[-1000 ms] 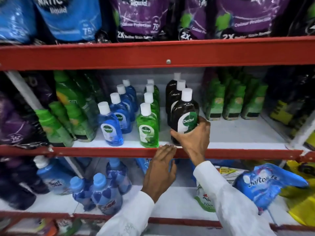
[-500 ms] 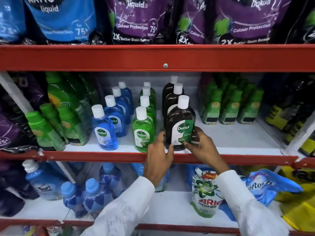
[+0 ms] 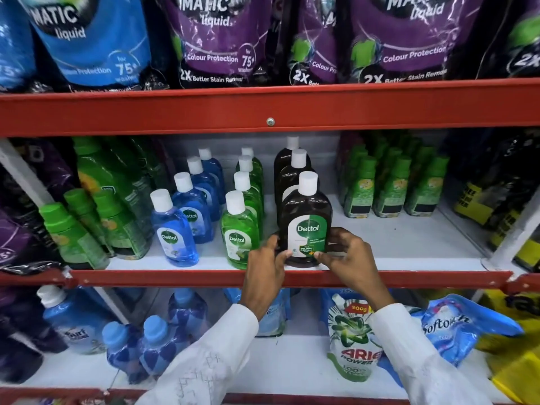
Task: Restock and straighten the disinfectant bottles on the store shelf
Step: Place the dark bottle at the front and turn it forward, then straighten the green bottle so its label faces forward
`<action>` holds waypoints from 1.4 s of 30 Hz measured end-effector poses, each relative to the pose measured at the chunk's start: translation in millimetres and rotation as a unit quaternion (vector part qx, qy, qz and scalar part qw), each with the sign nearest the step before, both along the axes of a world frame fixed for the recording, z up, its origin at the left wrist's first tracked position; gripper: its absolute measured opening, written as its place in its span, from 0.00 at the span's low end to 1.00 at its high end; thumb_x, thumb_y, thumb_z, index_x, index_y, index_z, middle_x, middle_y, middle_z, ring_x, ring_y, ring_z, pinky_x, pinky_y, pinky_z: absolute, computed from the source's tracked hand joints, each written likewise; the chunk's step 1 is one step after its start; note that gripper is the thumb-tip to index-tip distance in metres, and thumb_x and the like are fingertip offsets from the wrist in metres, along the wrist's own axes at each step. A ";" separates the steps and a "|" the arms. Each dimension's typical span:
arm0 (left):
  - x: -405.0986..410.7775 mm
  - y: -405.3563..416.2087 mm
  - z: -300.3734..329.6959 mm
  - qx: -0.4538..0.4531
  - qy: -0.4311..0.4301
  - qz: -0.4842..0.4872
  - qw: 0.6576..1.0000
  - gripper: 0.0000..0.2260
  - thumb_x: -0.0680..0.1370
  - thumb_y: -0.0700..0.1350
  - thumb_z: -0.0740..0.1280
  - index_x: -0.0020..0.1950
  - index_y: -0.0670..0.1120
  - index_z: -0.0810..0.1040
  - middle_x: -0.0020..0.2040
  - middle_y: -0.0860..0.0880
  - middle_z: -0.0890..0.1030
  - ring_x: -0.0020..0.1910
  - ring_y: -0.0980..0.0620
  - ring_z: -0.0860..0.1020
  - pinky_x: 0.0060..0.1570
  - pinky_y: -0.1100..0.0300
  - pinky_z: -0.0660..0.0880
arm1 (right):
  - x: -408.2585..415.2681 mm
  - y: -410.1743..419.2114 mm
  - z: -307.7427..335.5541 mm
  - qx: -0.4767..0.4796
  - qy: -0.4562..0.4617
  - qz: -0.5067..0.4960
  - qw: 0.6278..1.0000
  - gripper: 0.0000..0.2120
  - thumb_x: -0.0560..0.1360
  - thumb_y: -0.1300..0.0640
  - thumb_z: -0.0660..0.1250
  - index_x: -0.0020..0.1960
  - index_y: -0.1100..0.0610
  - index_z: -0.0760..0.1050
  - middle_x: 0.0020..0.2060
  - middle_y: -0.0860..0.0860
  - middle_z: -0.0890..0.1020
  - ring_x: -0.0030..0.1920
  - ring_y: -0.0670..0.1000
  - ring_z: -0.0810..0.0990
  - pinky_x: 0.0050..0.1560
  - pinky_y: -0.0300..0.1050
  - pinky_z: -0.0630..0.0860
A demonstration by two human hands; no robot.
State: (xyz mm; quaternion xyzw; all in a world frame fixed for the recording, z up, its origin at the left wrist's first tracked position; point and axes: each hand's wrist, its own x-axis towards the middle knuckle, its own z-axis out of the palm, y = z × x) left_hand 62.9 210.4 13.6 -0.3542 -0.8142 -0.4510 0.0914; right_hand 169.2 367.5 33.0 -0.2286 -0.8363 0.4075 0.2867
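Three rows of white-capped Dettol bottles stand on the middle shelf [image 3: 409,252]: blue ones [image 3: 175,235] on the left, green ones [image 3: 241,238] in the centre, brown ones on the right. The front brown Dettol bottle [image 3: 305,217] stands upright at the shelf's front edge, its label facing me. My left hand [image 3: 267,266] grips its lower left side and my right hand [image 3: 349,258] its lower right side. Two more brown bottles [image 3: 295,173] line up behind it.
Green-capped bottles stand at the left [image 3: 87,223] and right [image 3: 394,185] of the Dettol rows. Purple and blue detergent pouches [image 3: 210,39] fill the shelf above. Below are blue bottles [image 3: 152,340], an Ariel pouch [image 3: 353,343] and a blue softener pouch [image 3: 455,328]. Red rails [image 3: 263,112] edge each shelf.
My left hand rose from the red rail to the brown bottle's left side. My right hand slid down from its back to its lower right. The bottle's label turned towards me.
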 end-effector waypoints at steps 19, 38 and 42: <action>-26.8 -87.5 14.9 0.105 0.009 0.113 0.988 0.25 0.70 0.49 0.70 0.66 0.46 0.72 0.59 0.47 0.77 0.54 0.50 0.77 0.58 0.59 0.74 | -28.0 -116.9 -6.3 0.083 0.174 0.016 0.981 0.20 0.72 0.66 0.71 0.64 0.58 0.78 0.54 0.50 0.83 0.51 0.44 0.83 0.58 0.36 0.77; -58.8 -92.6 5.9 0.055 -0.020 -0.020 0.998 0.16 0.73 0.47 0.75 0.59 0.49 0.79 0.50 0.51 0.86 0.47 0.61 0.83 0.51 0.55 0.82 | -68.3 -116.2 -11.2 0.076 0.050 0.029 0.995 0.14 0.77 0.61 0.67 0.63 0.58 0.77 0.51 0.54 0.87 0.50 0.52 0.86 0.55 0.49 0.81; -60.2 -93.2 7.5 0.058 -0.019 -0.033 0.998 0.16 0.74 0.48 0.74 0.60 0.49 0.79 0.51 0.52 0.86 0.47 0.64 0.82 0.52 0.59 0.81 | -67.2 -118.3 -11.1 0.073 0.059 0.029 0.995 0.15 0.77 0.60 0.68 0.63 0.57 0.77 0.52 0.52 0.87 0.50 0.48 0.86 0.57 0.45 0.80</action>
